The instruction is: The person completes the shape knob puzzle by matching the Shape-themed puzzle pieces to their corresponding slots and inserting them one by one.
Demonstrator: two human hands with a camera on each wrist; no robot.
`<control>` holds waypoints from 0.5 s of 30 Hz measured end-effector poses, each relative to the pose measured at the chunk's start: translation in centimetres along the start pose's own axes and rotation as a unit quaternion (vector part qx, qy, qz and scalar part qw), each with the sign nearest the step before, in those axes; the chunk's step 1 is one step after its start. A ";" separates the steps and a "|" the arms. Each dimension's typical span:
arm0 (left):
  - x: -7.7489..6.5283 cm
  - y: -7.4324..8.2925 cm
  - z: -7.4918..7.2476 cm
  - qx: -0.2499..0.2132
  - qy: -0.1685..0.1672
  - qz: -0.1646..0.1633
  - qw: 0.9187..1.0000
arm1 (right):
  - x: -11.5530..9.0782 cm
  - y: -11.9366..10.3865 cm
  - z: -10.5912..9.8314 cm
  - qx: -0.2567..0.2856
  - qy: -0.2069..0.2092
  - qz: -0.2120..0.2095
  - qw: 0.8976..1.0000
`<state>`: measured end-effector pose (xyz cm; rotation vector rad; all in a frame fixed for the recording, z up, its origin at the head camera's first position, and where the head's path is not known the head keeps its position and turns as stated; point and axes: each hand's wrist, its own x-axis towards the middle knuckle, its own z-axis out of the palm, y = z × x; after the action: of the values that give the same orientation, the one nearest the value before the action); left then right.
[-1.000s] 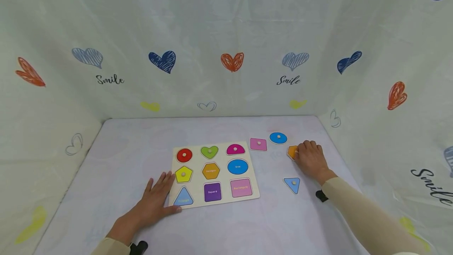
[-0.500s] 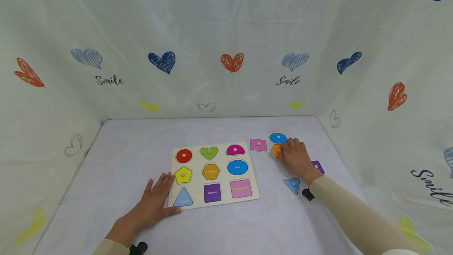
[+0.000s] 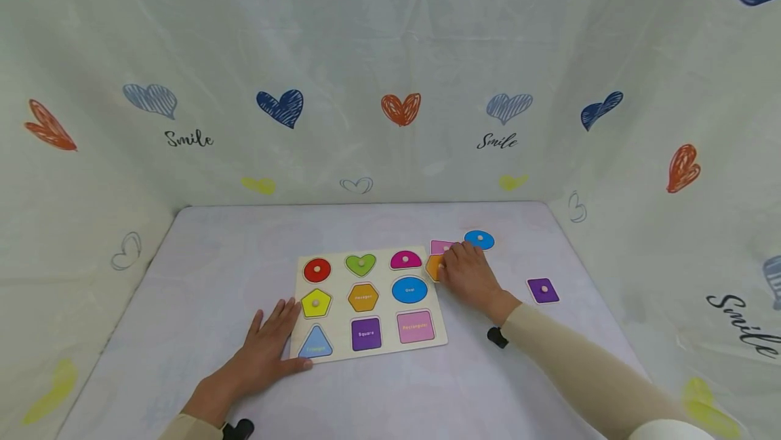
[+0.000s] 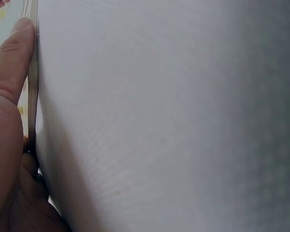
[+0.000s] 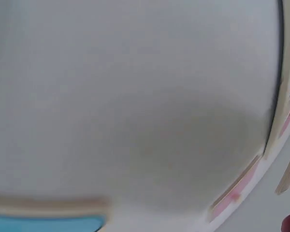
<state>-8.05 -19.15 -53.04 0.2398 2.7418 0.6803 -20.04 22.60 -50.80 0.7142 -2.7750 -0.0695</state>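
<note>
My left hand (image 3: pixel 264 342) lies against the left edge of the shape puzzle board (image 3: pixel 388 318), fingers spread; in the left wrist view its thumb (image 4: pixel 12 60) presses along the board's side. My right hand (image 3: pixel 472 278) pinches the orange hexagon piece (image 3: pixel 434 268) at the board's right edge, overlapping the pink rectangle piece (image 3: pixel 441 247); the fingers cover the hexagon's knob. In the right wrist view the hexagon piece (image 5: pixel 287 176) shows raised and tilted near the fingertips. Red circle, green heart, magenta semicircle and yellow pentagon pieces sit in the board. The hexagon slot (image 3: pixel 363 297) shows its printed orange base.
A blue oval piece (image 3: pixel 479 240) lies beyond the right hand, and a purple square piece (image 3: pixel 543 290) to its right. A blue piece (image 5: pixel 43 224) shows low in the right wrist view; in the head view the right arm hides the triangle piece. Heart-printed cloth surrounds the table.
My right hand has carried the hexagon piece leftward from the right side to the board's edge, uncovering the purple square and covering the blue triangle. The left hand has stayed put.
</note>
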 end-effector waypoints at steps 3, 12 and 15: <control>0.0 -0.1 0.0 0.000 -0.001 0.001 1.000 | 0.7 -1.7 0.0 -0.002 -0.006 -0.010 1.000; 0.1 -0.2 0.1 0.002 0.001 0.003 1.000 | 2.7 -6.1 -0.3 0.019 -0.015 -0.047 0.999; 0.1 -0.2 0.2 0.001 0.000 0.004 1.000 | 3.1 -7.3 -0.2 0.015 -0.011 -0.056 0.998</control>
<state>-8.15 -19.23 -53.31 0.2522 2.7441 0.6799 -19.23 14.68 -50.67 0.8828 -2.7611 -0.0575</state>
